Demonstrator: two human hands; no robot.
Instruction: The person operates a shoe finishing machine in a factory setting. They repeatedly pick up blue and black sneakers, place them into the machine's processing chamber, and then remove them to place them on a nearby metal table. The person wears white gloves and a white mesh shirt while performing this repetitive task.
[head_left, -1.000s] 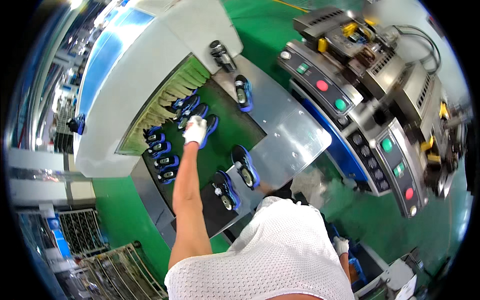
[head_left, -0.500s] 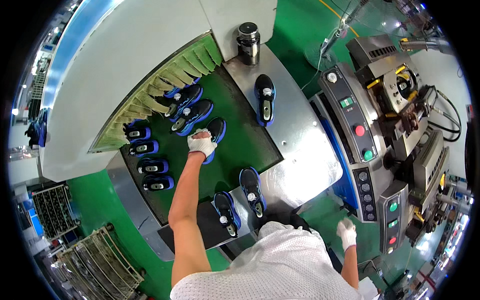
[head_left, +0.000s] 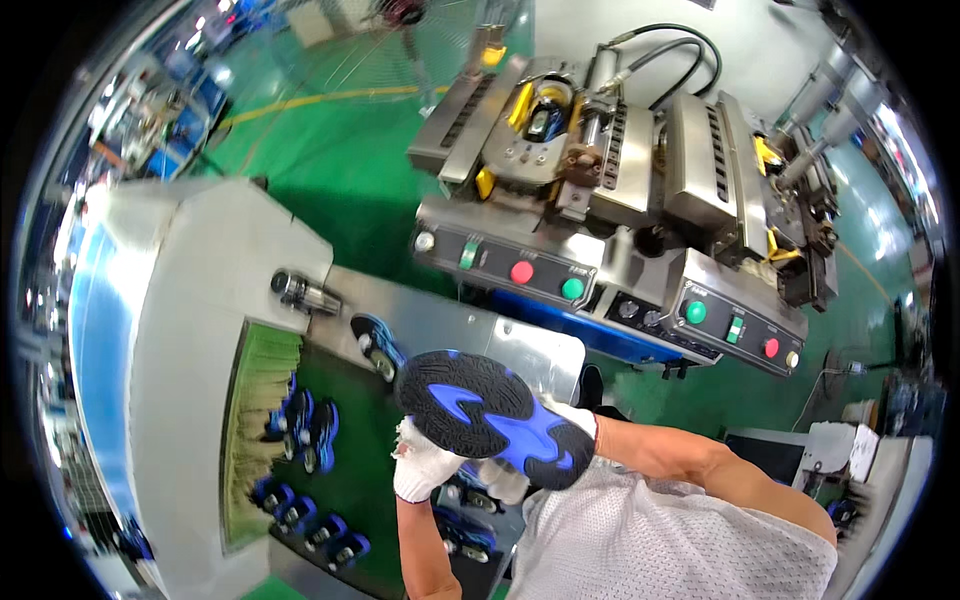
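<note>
Holding a black shoe with a blue-patterned sole (head_left: 492, 415) up in front of the chest, sole facing the camera, the person grips it with both gloved hands — the left hand (head_left: 422, 470) clasps its underside near the toe end, the right hand (head_left: 572, 418) closes on the heel end. The shoe hangs above the green conveyor belt (head_left: 350, 470), near the belt's right edge. On the belt, left of the held shoe, more blue-and-black shoes (head_left: 305, 430) lie in pairs. Beyond the held shoe, another shoe (head_left: 377, 345) rests on the steel plate (head_left: 470, 335). Farther beyond stands a grey press machine (head_left: 620, 200) — its control panel with red and green buttons (head_left: 545, 280) faces the shoe.
</note>
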